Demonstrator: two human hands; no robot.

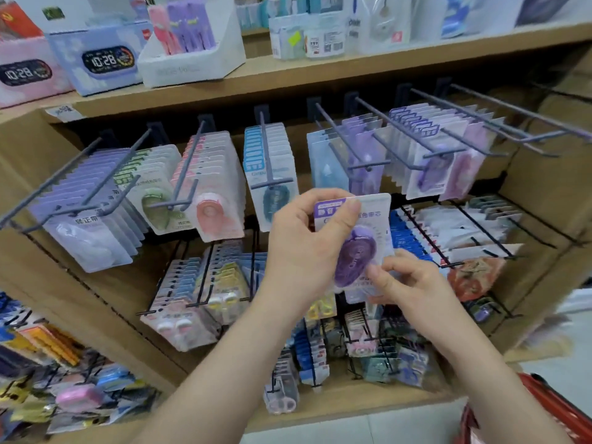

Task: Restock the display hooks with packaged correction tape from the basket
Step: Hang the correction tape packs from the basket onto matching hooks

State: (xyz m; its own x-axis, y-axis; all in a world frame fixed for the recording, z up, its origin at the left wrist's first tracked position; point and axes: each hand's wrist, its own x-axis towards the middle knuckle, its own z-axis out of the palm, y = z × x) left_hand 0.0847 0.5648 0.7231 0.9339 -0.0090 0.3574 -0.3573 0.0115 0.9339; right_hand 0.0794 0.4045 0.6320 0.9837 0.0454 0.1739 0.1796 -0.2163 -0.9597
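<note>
1. The left hand [301, 245] grasps the top of a purple tape pack [355, 248], thumb laid across the header card and fingers curled behind it.
2. The right hand [413, 283] pinches the pack's lower edge between thumb and fingertips. With a grip at each end the card stays flat and upright, its printed face towards the person.
3. The pack is in the air in front of the display, below the upper hooks [400, 123] and touching none of them. The basket [551, 408] shows only as a red corner at the lower right, well apart from the pack.
4. Holding the pack by its top probably lets the person line up the hang hole with a hook tip. The thumb covers that part of the card, so the hole itself cannot be seen.
5. A row of like purple packs [429, 155] hangs on an upper hook to the right and looks the likely place for this one. Further right, bare hooks [519, 120] also stand free.
6. The step in hand appears to be turning and checking the pack before hanging it. The pack still has to be raised and slid on.
7. The risk is catching a neighbouring card, since the hooks stand close together.
</note>
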